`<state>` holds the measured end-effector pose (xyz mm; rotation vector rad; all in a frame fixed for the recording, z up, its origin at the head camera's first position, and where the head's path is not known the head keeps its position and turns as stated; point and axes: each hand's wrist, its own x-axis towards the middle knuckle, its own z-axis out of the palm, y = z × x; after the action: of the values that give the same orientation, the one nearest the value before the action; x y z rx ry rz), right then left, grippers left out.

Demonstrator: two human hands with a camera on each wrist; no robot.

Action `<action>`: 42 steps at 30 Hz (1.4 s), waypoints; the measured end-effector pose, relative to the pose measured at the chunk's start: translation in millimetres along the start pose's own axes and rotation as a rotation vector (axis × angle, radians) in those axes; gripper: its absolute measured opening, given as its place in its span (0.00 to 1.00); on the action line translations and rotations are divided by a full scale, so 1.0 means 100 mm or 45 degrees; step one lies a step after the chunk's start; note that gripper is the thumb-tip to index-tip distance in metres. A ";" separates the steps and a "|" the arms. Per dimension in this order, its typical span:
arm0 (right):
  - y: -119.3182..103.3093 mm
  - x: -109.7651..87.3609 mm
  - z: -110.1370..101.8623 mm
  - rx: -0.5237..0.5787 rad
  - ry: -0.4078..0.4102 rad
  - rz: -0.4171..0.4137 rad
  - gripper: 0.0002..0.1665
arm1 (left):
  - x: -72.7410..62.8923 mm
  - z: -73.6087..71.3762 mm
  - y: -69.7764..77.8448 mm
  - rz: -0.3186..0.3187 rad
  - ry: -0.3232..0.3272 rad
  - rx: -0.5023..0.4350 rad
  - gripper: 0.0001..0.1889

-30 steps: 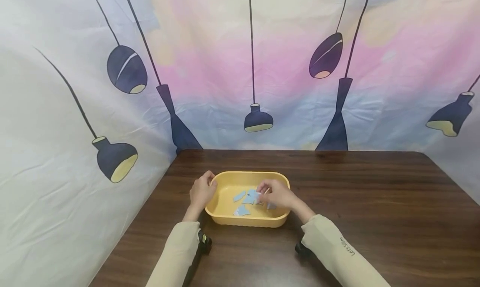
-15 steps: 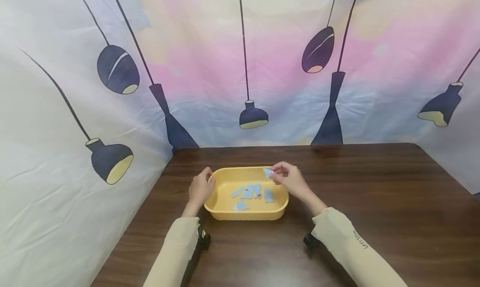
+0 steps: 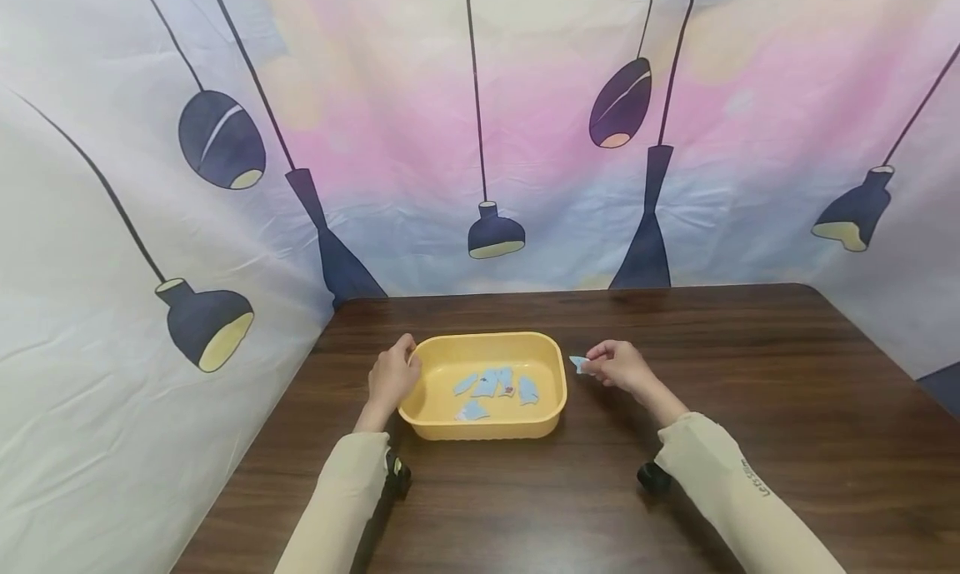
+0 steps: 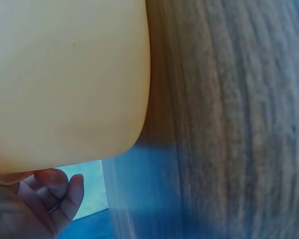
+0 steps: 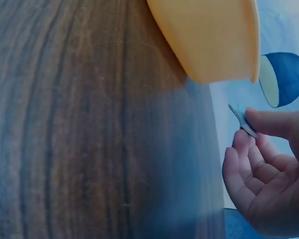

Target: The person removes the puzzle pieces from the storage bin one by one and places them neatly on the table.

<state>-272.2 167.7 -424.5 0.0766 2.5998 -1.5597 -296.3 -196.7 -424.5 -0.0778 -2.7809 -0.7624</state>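
Observation:
A yellow plastic basin (image 3: pixel 480 430) stands on the table. My left hand (image 3: pixel 392 380) grips its left rim, thumb over the edge and fingers curled outside; in the left wrist view that hand (image 4: pixel 45 204) shows at the basin's corner. My right hand (image 3: pixel 618 367) is just right of the basin, above the table. Between thumb and fingertips it pinches a flat light-blue piece (image 3: pixel 577 363) with an irregular outline, seen nearly edge-on in the right wrist view as a thin piece (image 5: pixel 243 121). Several similar light-blue pieces (image 3: pixel 487 382) lie on the basin floor, some with small printed marks.
The brown wood-grain table (image 3: pixel 750 391) extends to the right and in front of the basin. Behind it hangs a cloth backdrop (image 3: pixel 420 182) printed with dark lamps. A dark wrist camera (image 3: pixel 654 477) sits below the right sleeve.
My right hand has lifted a light-blue piece out of the basin and carried it rightward past the rim. My left hand keeps its grip on the rim. The head view has shifted slightly.

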 end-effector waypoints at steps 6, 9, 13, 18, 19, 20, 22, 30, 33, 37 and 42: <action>0.03 0.02 0.02 -0.113 -0.140 0.068 0.13 | 0.01 -0.03 0.00 -0.017 -0.001 -0.027 0.05; 0.05 0.02 0.04 -0.161 -0.182 0.084 0.12 | 0.02 -0.05 -0.01 -0.023 -0.002 -0.033 0.05; 0.08 0.02 0.06 -0.193 -0.177 0.093 0.11 | 0.02 -0.06 -0.02 -0.018 -0.010 -0.035 0.05; 0.08 -0.01 0.10 -0.245 -0.132 0.062 0.11 | 0.00 -0.06 -0.05 -0.029 -0.005 -0.041 0.05; 0.08 -0.01 0.10 -0.257 -0.129 0.050 0.11 | 0.00 -0.06 -0.05 -0.028 -0.003 -0.043 0.05; 0.07 -0.02 0.10 -0.257 -0.118 0.045 0.11 | -0.01 -0.06 -0.05 -0.031 -0.001 -0.045 0.05; 0.05 -0.04 0.11 -0.255 -0.093 0.029 0.11 | -0.02 -0.06 -0.06 -0.033 -0.002 -0.047 0.05; -0.18 -0.07 0.12 -0.166 0.021 -0.071 0.15 | -0.05 -0.05 -0.06 -0.032 0.002 -0.073 0.04; -0.32 -0.10 0.18 -0.105 0.026 -0.115 0.15 | -0.04 -0.04 -0.05 -0.032 0.005 -0.076 0.04; -0.51 -0.15 0.34 -0.039 0.011 -0.170 0.14 | -0.03 -0.03 -0.03 -0.019 0.002 -0.079 0.04; -0.69 -0.23 0.62 -0.022 -0.070 -0.277 0.13 | -0.04 -0.02 0.01 -0.018 -0.005 -0.091 0.03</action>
<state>-251.9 80.8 -390.8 -0.2560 2.6530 -1.5781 -292.0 -196.8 -423.6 -0.0731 -2.7601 -0.8664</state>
